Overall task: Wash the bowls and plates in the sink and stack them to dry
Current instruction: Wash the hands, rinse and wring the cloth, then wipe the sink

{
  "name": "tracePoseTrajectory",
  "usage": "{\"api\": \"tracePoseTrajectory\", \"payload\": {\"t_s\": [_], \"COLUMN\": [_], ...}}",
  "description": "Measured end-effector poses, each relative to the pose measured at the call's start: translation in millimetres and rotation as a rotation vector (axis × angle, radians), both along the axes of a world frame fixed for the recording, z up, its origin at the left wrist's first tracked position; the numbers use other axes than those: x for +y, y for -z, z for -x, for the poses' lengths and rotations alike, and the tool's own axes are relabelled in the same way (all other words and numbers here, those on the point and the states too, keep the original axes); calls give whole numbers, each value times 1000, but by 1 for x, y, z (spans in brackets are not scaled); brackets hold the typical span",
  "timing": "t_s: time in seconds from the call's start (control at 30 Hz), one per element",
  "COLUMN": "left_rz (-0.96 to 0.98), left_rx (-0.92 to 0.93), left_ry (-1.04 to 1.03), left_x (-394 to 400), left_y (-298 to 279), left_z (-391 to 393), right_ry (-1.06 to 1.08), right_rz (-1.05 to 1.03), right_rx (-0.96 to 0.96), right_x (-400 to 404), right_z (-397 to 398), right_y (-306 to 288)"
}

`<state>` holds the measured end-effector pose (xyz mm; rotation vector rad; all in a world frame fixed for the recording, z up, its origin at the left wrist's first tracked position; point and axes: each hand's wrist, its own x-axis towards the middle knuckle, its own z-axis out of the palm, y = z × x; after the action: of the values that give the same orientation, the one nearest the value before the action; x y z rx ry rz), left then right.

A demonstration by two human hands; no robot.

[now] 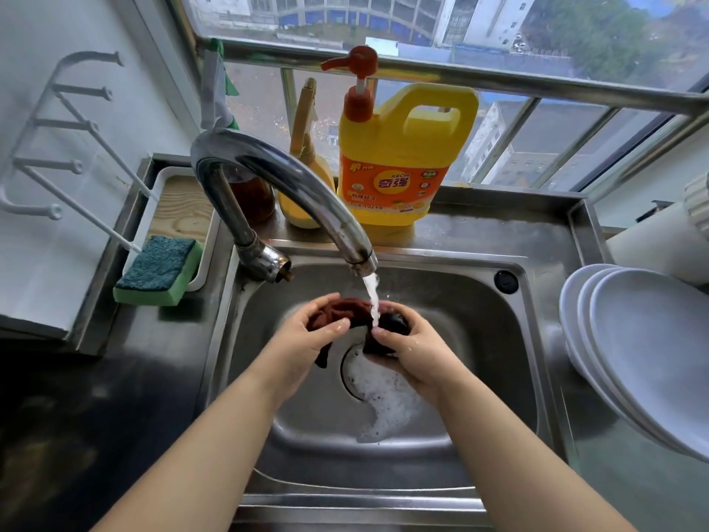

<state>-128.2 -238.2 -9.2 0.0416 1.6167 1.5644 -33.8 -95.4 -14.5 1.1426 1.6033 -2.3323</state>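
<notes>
A: How far along does the washing look?

B: Close to done, I'd judge. The sink has no bowl or plate left in it, only foam drifting round the drain, and the faucet is running into the middle of the basin

A: So where are the dishes?

B: A stack of white plates leans on edge on the counter just right of the sink, overlapping one another. Whether any of them are bowls I can't tell from this angle

A: And the hands?

B: Both are over the far half of the basin, under the stream. The left hand has its fingers curled round one end of a dark red cloth, thumb pressed on top. The right hand grips the other end, fingers clamped on the wet bundle. Water falls on the cloth between them

A: So this is rinsing the cloth out, not washing a dish?

B: That's my reading, a clean-up step after the dishes. What seems left is wringing it, shutting off the water and perhaps rinsing away the foam

A: Anything else around?

B: A green sponge sits on a tray at the left, and a yellow detergent jug stands on the far ledge by the window, apart from the hands
</notes>
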Motion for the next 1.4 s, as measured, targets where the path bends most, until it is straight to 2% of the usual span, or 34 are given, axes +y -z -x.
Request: {"api": "tracePoseTrajectory", "payload": {"t_s": [0.07, 0.13, 0.23, 0.33, 0.43, 0.53, 0.63, 0.73, 0.87, 0.97, 1.03, 1.07, 1.1, 1.17, 1.2, 1.27, 1.33, 1.4], "left_rz": [-51, -74, -10, 84, -7, -56, -3, 114, 143, 134, 144, 156, 161, 127, 93, 58, 52, 53], "left_rx": [-150, -272, -223, -149, -171, -57, 75, 232, 367, 248, 206, 191, 154, -59, -215, -471, -603, -618], "left_ry": [13, -78, -168, -128, -196, -240, -256, -171, -36, -52, -102, -96, -62, 8, 9, -45, -133, -199], "left_x": [10, 22, 37, 47, 52, 52, 48, 44, 35, 25, 17, 13, 10, 8, 11, 19, 27, 31], "left_y": [-8, -14, -19, -22, -28, -31, -30, -26, -26, -18, -10, -7, -4, 0, 0, -1, -5, -13], "left_z": [-7, -13, -18, -25, -28, -33, -33, -33, -31, -16, -5, -1, 0, -4, -8, -16, -17, -19], "right_ry": [6, -49, 36, 146, 259, 304, 288, 290, 257, 26, -137, -141, -87, 45, 53, -67, -171, -152], "right_rz": [-171, -285, -304, -253, -236, -299, -346, -232, -109, 25, 61, 40, -22, -197, -298, -535, -730, -838], "right_rx": [86, 142, 178, 215, 219, 223, 212, 134, -85, -222, -196, -155, -118, -56, -20, 46, 110, 193], "right_x": [-6, -17, -35, -45, -48, -48, -47, -38, -16, -6, -4, -4, -3, -4, -6, -16, -32, -45], "right_z": [1, 1, 4, 8, 13, 18, 21, 23, 24, 12, 0, -3, -4, -1, 2, 7, 5, 2], "right_y": [-4, -10, -19, -24, -28, -27, -28, -21, -7, -6, -7, -5, -1, 0, -2, -6, -15, -22]}}
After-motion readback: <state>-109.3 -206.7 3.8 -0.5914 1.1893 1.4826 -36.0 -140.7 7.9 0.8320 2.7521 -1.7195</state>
